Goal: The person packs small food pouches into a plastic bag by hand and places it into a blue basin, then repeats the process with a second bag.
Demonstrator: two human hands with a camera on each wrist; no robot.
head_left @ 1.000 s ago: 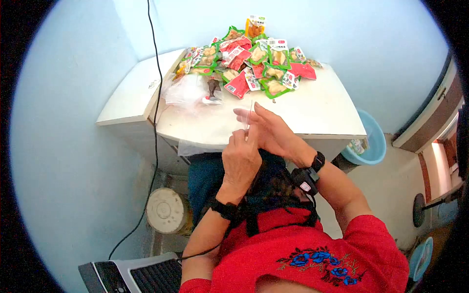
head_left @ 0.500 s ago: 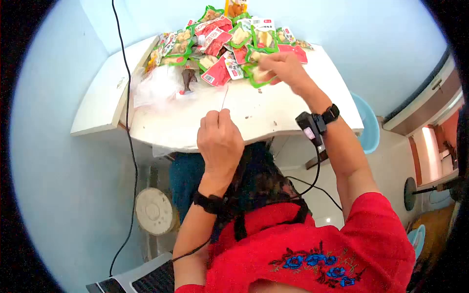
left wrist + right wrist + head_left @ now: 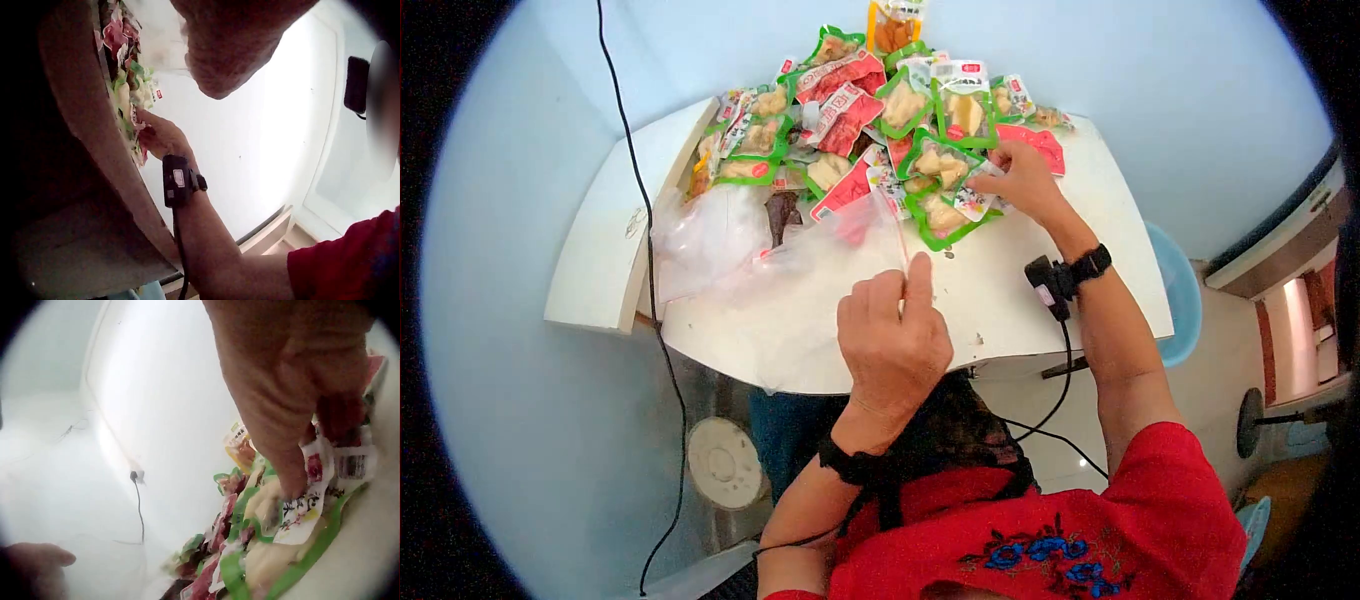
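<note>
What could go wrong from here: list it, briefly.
The right hand touches a packet in the heap; pulling it could send neighbours sliding. The clear bag in the left hand looks thin and limp, so it might fold or snag on packet edges. The black cable passing the table edge might catch on it.

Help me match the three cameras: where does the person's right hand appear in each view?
Head: right hand right of centre, in the upper half.
Left wrist: right hand left of centre, near mid-height.
Right wrist: right hand large, at upper right.
Shared landmark: the packet heap, right by that hand in every view.
</note>
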